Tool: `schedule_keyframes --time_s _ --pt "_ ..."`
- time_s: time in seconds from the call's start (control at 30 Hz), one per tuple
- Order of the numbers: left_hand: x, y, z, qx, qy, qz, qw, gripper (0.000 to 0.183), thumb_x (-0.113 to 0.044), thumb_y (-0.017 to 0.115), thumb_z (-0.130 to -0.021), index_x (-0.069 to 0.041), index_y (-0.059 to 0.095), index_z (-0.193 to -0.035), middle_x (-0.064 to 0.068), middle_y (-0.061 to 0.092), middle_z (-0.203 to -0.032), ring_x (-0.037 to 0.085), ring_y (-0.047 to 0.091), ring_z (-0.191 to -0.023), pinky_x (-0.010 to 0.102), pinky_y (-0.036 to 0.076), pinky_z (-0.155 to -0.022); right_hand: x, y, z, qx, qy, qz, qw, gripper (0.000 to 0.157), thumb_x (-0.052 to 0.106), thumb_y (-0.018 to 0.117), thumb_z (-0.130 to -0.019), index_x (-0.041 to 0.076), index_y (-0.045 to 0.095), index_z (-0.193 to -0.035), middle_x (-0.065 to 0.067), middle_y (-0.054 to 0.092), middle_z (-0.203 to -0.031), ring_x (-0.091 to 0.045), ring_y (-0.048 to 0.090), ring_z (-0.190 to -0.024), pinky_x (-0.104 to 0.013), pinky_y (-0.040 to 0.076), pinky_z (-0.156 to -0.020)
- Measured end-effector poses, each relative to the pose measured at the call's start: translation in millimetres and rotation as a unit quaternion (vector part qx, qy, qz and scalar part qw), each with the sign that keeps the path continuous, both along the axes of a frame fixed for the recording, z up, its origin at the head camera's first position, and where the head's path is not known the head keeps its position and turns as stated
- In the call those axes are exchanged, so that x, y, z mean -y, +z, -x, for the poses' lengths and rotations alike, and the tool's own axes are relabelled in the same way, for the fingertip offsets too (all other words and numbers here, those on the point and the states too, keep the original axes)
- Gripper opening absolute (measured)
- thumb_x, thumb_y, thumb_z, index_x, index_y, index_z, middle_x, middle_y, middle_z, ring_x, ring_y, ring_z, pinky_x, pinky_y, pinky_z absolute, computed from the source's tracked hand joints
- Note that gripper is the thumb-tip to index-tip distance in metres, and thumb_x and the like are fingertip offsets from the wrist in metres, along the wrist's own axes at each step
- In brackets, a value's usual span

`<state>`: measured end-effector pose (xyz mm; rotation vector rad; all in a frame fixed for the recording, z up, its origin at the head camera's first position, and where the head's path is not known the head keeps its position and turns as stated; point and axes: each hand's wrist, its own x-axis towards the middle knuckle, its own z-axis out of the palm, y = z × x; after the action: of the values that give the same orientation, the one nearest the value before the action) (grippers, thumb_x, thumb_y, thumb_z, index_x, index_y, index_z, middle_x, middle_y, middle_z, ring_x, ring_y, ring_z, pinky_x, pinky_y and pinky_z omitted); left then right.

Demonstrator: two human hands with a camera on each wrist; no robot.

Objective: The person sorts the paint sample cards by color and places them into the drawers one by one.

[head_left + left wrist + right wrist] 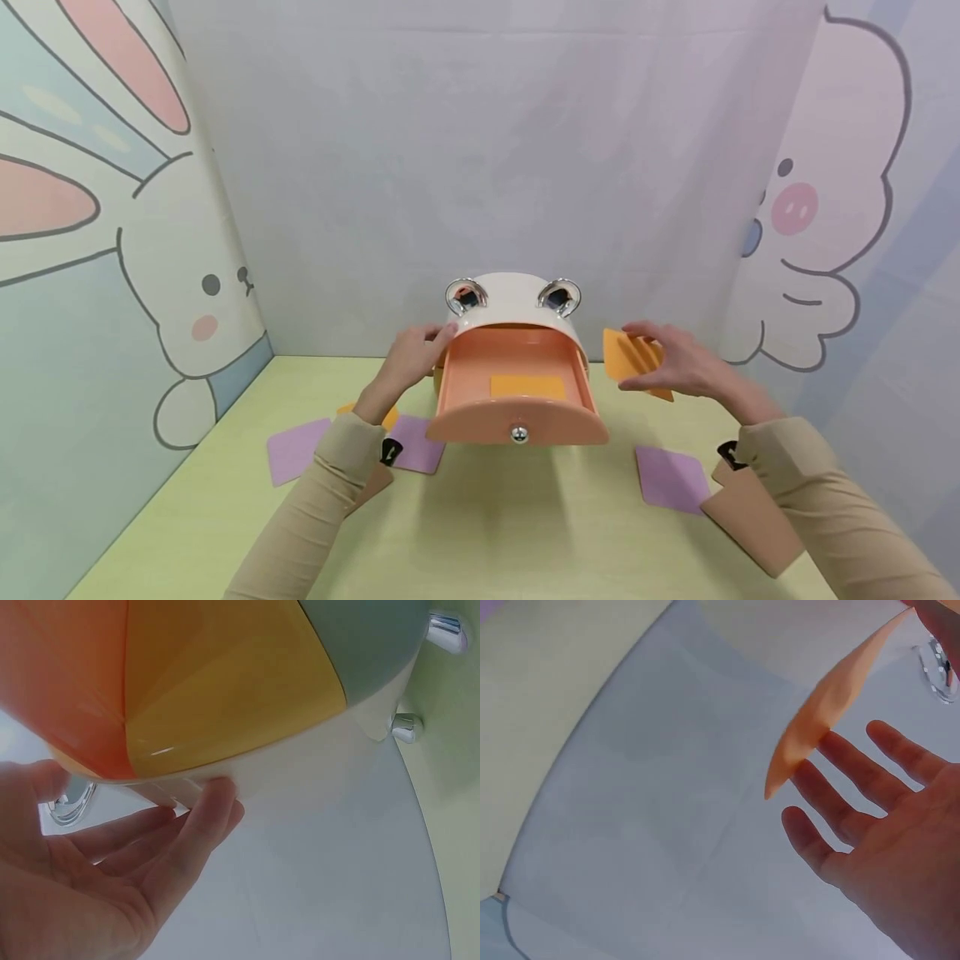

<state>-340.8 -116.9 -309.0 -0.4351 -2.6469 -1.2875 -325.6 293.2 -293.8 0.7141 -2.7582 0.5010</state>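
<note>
A frog-like drawer box (513, 292) with a white top and shiny ring eyes stands at the back of the table. Its peach drawer (517, 421) is pulled out, and an orange card (527, 386) lies inside. My left hand (411, 357) holds the box's left side, thumb at the front edge. In the left wrist view, the fingers (210, 806) touch the white rim beside a yellow panel (225, 690). To the right of the box, my right hand (678, 362) pinches another orange card (626, 358) above the table, bending it in the right wrist view.
Purple cards (296, 452) and a partly covered orange card (386, 417) lie on the left. On the right are a purple card (671, 479) and brown cards (753, 517), partly under my right sleeve. Cartoon-printed walls (480, 167) enclose the table (487, 542).
</note>
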Motion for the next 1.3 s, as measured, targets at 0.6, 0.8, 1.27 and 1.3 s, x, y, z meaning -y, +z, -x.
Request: schedule_keyframes --time_s 0.6,0.8,1.27,1.3 --pt "-2.9 0.3 0.1 0.004 -0.001 -0.002 1.0 0.06 -0.055 0.045 -0.097 -0.006 0.06 -0.129 0.017 0.064 -0.125 0.031 0.067 -0.1 0.034 0.06 -0.065 47.2 53.1 -35.8 -0.047 0.073 0.007 0.996 0.078 0.049 0.085 -0.066 0.02 0.055 -0.132 -0.002 0.062 -0.124 -0.023 0.053 -0.112 -0.046 0.044 -0.09" --pt "-1.6 0.0 0.3 0.002 0.001 -0.002 1.0 0.059 -0.054 0.045 -0.097 -0.006 0.061 -0.128 0.017 0.065 -0.122 0.031 0.067 -0.098 0.034 0.06 -0.065 72.4 62.3 -40.4 -0.035 0.083 0.0 0.996 0.077 0.053 0.083 -0.067 0.025 0.054 -0.133 -0.002 0.061 -0.122 -0.023 0.053 -0.113 -0.045 0.045 -0.09" --pt "0.7 -1.4 2.0 -0.005 0.009 0.002 0.9999 0.058 -0.052 0.046 -0.097 -0.005 0.062 -0.127 0.018 0.065 -0.124 0.032 0.068 -0.1 0.039 0.06 -0.067 132.2 67.7 -35.3 -0.054 0.133 -0.034 0.989 0.077 0.064 0.076 -0.069 0.023 0.056 -0.132 0.003 0.063 -0.12 -0.017 0.057 -0.104 -0.036 0.046 -0.085" --pt "0.5 -1.5 2.2 -0.005 0.01 0.002 0.9999 0.058 -0.053 0.046 -0.097 -0.006 0.062 -0.127 0.017 0.065 -0.124 0.032 0.068 -0.099 0.039 0.06 -0.067 135.3 67.2 -34.9 -0.054 0.135 -0.036 0.989 0.077 0.064 0.075 -0.07 0.023 0.056 -0.132 0.004 0.064 -0.119 -0.017 0.057 -0.102 -0.035 0.045 -0.084"
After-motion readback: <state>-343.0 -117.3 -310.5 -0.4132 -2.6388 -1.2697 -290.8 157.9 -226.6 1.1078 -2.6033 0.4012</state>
